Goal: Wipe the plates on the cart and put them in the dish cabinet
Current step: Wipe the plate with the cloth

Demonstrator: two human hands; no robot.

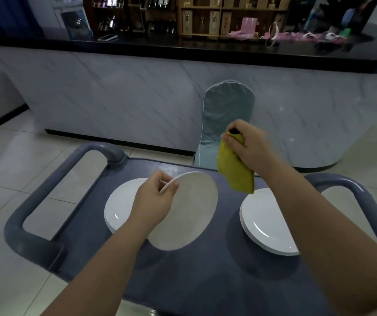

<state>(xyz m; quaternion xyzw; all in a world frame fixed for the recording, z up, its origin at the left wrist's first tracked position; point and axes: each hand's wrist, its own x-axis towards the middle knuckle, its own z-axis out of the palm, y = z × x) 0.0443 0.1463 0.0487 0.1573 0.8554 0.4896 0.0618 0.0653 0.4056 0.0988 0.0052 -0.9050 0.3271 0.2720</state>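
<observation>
Your left hand point(154, 199) grips one plate point(187, 213) by its rim, tilted above the cart point(205, 281).
Your right hand point(245, 145) clutches a yellow cloth point(235, 172), raised just beside it.

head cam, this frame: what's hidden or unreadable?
- Left white plate stack, head view: right part covered by the left hand and the tilted white plate it holds; count unclear.
- Right white plate stack: near edge hidden by the right forearm.
- Yellow cloth: top bunched inside the right hand.
- Dish cabinet: not identifiable.
- Grey cart: cut off at bottom edge.
</observation>
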